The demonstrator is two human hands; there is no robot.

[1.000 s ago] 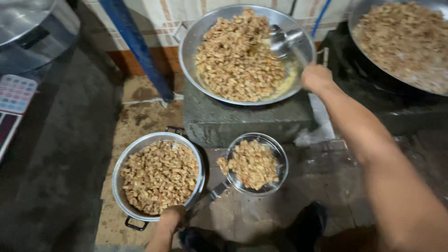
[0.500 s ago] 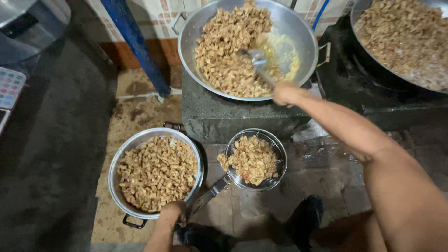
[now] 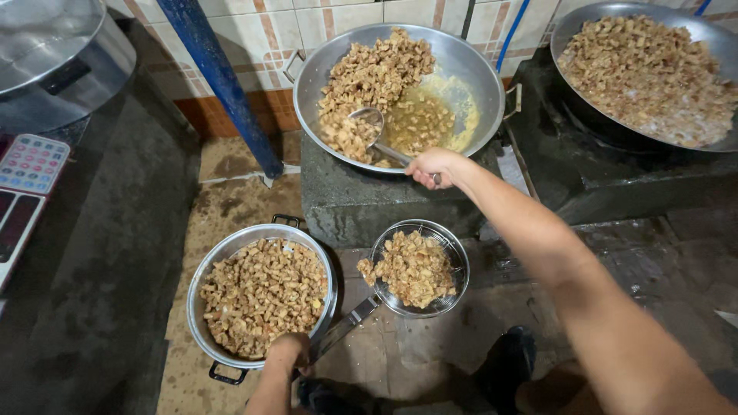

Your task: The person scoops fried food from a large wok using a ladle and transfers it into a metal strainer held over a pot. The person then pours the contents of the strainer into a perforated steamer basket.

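1. Nearest the camera, the left hand (image 3: 290,351) is clenched around the handle of a wire strainer (image 3: 420,268), which hangs low over the floor, its mesh basket heaped with fried brown chunks
2. Just beside that hand stands a two-handled metal pot (image 3: 201,280), already filled nearly to the rim with the same chunks, so a good share of the frying looks moved out
3. A dark shoe (image 3: 507,361) shows below the strainer; the rest of the person's body is cut off by the lower edge
4. Further out, the right hand (image 3: 432,164) grasps the handle of a metal ladle (image 3: 367,123) whose bowl rests among the pieces in a big wok (image 3: 469,69) on a dark stone stove (image 3: 346,200)
5. That wok is partly cleared: chunks are piled at its left, yellowish oil pools at its right, so plenty is left to lift
6. Farthest right, a second wok (image 3: 569,31) lies full and appears untouched, its edge cut off
7. At far left, a lidded steel vessel (image 3: 61,69) and a keypad device (image 3: 31,165) are only partly in view
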